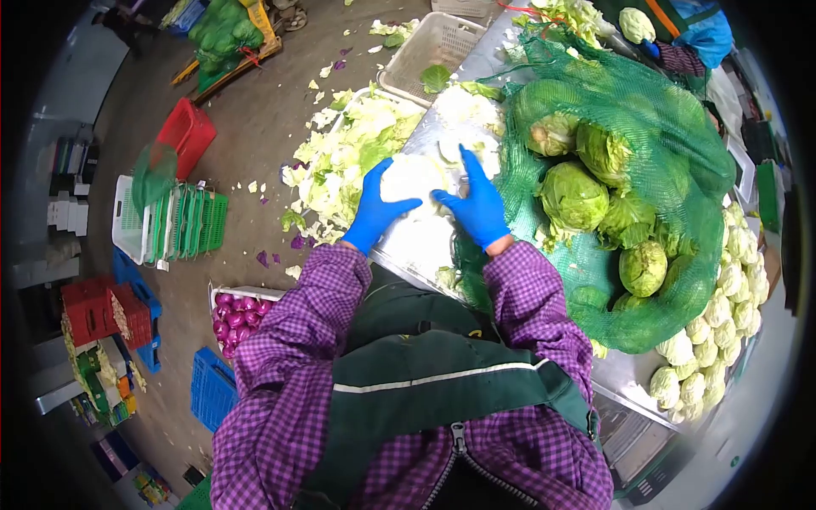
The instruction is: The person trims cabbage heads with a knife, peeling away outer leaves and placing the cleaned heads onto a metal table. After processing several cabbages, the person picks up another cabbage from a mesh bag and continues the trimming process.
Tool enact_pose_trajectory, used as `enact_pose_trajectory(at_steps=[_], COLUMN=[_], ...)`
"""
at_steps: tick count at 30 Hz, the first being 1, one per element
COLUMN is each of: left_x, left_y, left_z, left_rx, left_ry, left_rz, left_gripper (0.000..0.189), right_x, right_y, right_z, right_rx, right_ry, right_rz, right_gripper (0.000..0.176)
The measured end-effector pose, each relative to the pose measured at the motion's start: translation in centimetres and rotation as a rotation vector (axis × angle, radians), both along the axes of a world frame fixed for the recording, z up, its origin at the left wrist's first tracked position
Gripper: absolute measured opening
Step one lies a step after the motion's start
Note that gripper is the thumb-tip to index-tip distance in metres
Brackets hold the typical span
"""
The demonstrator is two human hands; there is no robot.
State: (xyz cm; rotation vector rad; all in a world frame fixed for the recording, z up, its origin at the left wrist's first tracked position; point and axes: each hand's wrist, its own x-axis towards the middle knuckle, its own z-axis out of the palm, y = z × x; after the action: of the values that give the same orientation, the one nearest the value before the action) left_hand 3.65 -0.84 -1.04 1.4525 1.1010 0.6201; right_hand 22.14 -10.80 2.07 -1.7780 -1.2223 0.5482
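A pale, peeled cabbage (pixel 411 177) lies on the metal table between my two blue-gloved hands; bright glare blurs its outline. My left hand (pixel 377 206) cups its left side, fingers along the edge and thumb across the near side. To the right of it, my right hand (pixel 478 206) has its fingers stretched forward and apart, with the thumb tip close to the cabbage; whether it touches cannot be made out. Beside that hand, a green mesh sack (pixel 527 280) lies opened around several whole green cabbages (pixel 575 197).
Loose trimmed leaves (pixel 370 127) fill a crate left of the table, near another light crate (pixel 429 55). Peeled cabbages (pixel 705 340) are stacked at right. Red onions (pixel 240 321) sit in a crate at lower left. Across the table, a co-worker's gloved hand (pixel 651 49) is beside a cabbage.
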Motion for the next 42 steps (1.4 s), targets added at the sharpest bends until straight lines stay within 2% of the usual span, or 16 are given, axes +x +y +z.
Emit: enact_pose_trajectory(at_steps=[2, 3, 4, 6, 8, 9, 10, 13, 15, 16, 20, 22, 31, 34, 37, 42], left_x=[-0.3, -0.4, -0.6, -1.3, -2.5, -2.9, -3.0, -2.2, -0.5, -0.1, -0.7, -1.2, -2.0, -3.2, -2.6, -2.1], left_y=[0.1, -0.4, -0.4, 0.1, 0.8, 1.0, 0.9, -0.3, -1.2, -1.3, -1.1, -1.1, -1.6, -1.2, -0.7, -0.5], left_z=[0.7, 1.4, 1.8, 2.1, 2.2, 2.1, 2.2, 1.6, -0.2, -0.1, -0.4, -0.6, 1.7, 2.9, 4.5, 5.6], left_rx=[0.448, 0.322, 0.321, 0.287, 0.307, 0.322, 0.321, 0.170, 0.412, 0.409, 0.323, 0.221, -0.363, -0.541, -0.497, -0.293], left_ry=[0.064, 0.071, 0.074, 0.121, 0.147, 0.173, 0.175, 0.082, 0.050, 0.046, -0.081, -0.028, -0.433, -0.595, -0.624, -0.583], left_rz=[-0.388, -0.418, -0.416, -0.441, -0.480, -0.527, -0.525, -0.462, -0.343, -0.351, -0.306, -0.300, -0.094, -0.014, 0.058, 0.147], left_gripper=[0.093, 0.091, 0.091, 0.089, 0.088, 0.088, 0.088, 0.087, 0.094, 0.094, 0.106, 0.104, 0.093, 0.082, 0.078, 0.090], right_x=[-0.5, -0.3, 0.6, 2.8, 5.6, 5.8, 7.3, 3.7, 0.7, -0.5, 1.2, 2.9, 4.5, 4.8, 1.3, -2.4], right_y=[0.9, 1.5, 1.8, 2.3, 1.7, 1.2, 0.4, 0.1, 0.8, 1.1, 1.7, 1.4, -1.7, -1.3, 0.8, 2.7], right_z=[0.5, -0.8, -1.2, 0.1, -5.7, -4.4, -7.8, -4.0, -0.5, -0.5, -1.7, -4.5, -7.5, -4.3, 1.7, 5.2], right_rx=[-0.176, -0.068, -0.069, -0.344, -0.185, -0.333, -0.255, -0.138, -0.273, -0.170, -0.183, -0.124, -0.128, -0.268, -0.077, 0.095], right_ry=[0.041, -0.053, -0.050, 0.479, 0.392, 0.531, 0.310, 0.111, 0.146, 0.031, 0.499, 0.706, 0.432, 0.613, 0.456, 0.190], right_rz=[0.145, 0.199, 0.202, -0.036, -0.137, -0.294, -0.150, -0.016, 0.149, 0.158, -0.018, -0.093, -0.297, -0.302, -0.079, 0.088], right_gripper=[0.080, 0.059, 0.059, 0.037, 0.028, 0.028, 0.042, 0.072, 0.081, 0.064, 0.016, 0.010, 0.015, 0.026, 0.056, 0.052])
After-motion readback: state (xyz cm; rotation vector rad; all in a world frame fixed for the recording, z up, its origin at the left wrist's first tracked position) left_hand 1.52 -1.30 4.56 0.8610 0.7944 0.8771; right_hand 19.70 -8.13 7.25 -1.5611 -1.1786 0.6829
